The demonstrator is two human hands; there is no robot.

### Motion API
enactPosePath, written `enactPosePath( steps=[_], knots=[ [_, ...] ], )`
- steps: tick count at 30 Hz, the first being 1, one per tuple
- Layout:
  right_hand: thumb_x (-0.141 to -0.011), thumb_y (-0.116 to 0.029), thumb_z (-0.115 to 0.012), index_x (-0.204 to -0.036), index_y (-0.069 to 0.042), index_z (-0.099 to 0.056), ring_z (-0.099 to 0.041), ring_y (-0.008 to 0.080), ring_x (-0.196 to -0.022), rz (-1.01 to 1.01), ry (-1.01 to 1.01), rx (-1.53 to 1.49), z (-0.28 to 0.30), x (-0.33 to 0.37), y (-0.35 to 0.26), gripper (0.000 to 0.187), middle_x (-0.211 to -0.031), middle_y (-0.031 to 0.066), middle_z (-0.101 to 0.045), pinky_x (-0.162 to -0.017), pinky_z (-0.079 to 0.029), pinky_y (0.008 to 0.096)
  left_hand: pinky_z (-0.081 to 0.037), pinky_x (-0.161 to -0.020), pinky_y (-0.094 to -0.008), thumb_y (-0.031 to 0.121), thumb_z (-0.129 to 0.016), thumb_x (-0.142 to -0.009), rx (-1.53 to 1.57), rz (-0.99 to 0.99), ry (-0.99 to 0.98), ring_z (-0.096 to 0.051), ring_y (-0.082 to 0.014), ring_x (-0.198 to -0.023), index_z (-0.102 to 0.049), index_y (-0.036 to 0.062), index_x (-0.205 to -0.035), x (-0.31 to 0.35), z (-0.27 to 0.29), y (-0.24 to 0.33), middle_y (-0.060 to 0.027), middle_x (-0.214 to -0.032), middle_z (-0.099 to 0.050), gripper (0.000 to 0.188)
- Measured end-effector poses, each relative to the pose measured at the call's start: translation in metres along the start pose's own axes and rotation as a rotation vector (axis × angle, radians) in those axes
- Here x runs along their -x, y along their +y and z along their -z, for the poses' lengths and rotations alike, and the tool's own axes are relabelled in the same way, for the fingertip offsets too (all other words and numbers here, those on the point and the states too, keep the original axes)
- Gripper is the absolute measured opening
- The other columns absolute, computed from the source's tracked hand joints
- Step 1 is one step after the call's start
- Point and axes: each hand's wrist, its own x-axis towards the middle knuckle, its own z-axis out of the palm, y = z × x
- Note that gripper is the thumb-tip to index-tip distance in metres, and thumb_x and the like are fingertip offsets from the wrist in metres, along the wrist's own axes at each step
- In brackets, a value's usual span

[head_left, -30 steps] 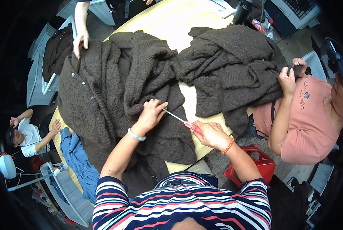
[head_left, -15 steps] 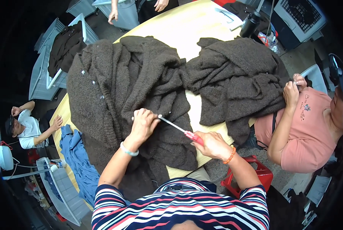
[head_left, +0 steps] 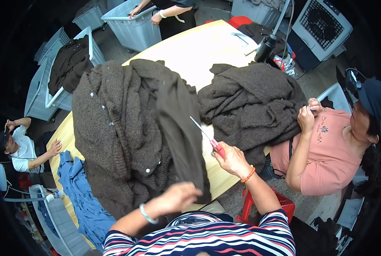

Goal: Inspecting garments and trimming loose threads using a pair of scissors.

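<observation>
My right hand point(head_left: 233, 160) is closed around the red handle of a screwdriver point(head_left: 217, 148). Its thin metal shaft points up and to the left, just above the right edge of a dark brown knitted garment point(head_left: 114, 136). Small shiny buttons point(head_left: 103, 107) dot that garment, which lies heaped on the table in front of me. Low over its near part is my left hand point(head_left: 180, 197), smeared by motion, so its fingers do not show clearly. A smooth fold of brown cloth point(head_left: 180, 123) runs down the garment's right side.
A second brown knitted garment point(head_left: 250, 102) lies to the right, by a person in a pink shirt point(head_left: 327, 153). Blue cloth point(head_left: 82, 192) rests on the yellow table point(head_left: 194, 42) at left. Two more people stand around it. A red stool point(head_left: 280, 205) is beside me.
My left hand has let go of the garment and moved down toward me. The screwdriver's tip has come away from the button. A smooth fold now covers the garment's right part.
</observation>
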Motion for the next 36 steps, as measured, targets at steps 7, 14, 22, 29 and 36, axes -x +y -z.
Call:
enactPosePath(
  steps=[7, 14, 22, 29, 36],
  knots=[
    [-0.089, -0.030, -0.060, -0.106, -0.007, -0.056, -0.064, 0.0454, -0.081, -0.079, -0.039, 0.046, -0.019, -0.001, -0.002, 0.028, -0.082, 0.0248, -0.066, -0.075, -0.049, 0.0547, -0.053, -0.078, -0.0340, 0.015, -0.068, -0.085, 0.099, 0.435, -0.262, -0.067, -0.0257, -0.089, -0.064, -0.0014, -0.111, 0.042, -0.046, -0.040, -0.0154, -0.093, -0.067, 0.031],
    [-0.090, -0.032, -0.060, -0.105, -0.006, -0.054, -0.063, 0.0465, -0.080, -0.092, -0.053, 0.035, -0.030, 0.014, 0.019, 0.030, -0.081, 0.0250, -0.066, -0.073, -0.049, 0.0548, -0.056, -0.071, -0.0299, 0.015, -0.063, -0.093, 0.732, 0.595, 0.827, -0.062, -0.0147, -0.090, -0.039, 0.0041, -0.139, -0.036, 0.011, -0.130, -0.0052, -0.108, -0.057, 0.052],
    [-0.089, -0.031, -0.061, -0.102, -0.006, -0.056, -0.065, 0.0423, -0.077, -0.005, -0.109, 0.060, -0.002, 0.030, -0.010, 0.028, -0.080, 0.0232, -0.066, -0.071, -0.052, 0.0520, -0.047, -0.062, -0.0213, 0.004, -0.070, -0.086, 1.110, 0.543, 1.051, -0.063, -0.0125, -0.074, -0.061, 0.0031, -0.102, -0.074, 0.017, -0.166, -0.0041, -0.088, -0.067, 0.019],
    [-0.090, -0.032, -0.060, -0.099, -0.004, -0.061, -0.067, 0.0397, -0.077, -0.006, -0.251, 0.190, -0.001, 0.029, -0.031, 0.030, -0.075, 0.0214, -0.066, -0.072, -0.053, 0.0491, -0.051, -0.067, -0.0223, -0.007, -0.070, -0.082, 1.037, 0.425, 1.111, -0.062, -0.0092, -0.072, -0.064, 0.0051, -0.087, -0.054, 0.006, -0.164, -0.0012, -0.083, -0.066, 0.014],
    [-0.091, -0.032, -0.059, -0.109, -0.008, -0.057, -0.066, 0.0404, -0.078, 0.053, -0.311, 0.096, -0.003, 0.032, -0.018, 0.030, -0.080, 0.0209, -0.067, -0.070, -0.051, 0.0497, -0.053, -0.074, -0.0237, 0.002, -0.068, -0.087, 1.104, 0.527, 0.895, -0.065, -0.0117, -0.078, -0.063, 0.0065, -0.094, -0.041, 0.024, -0.153, -0.0027, -0.090, -0.067, 0.009]
  ],
)
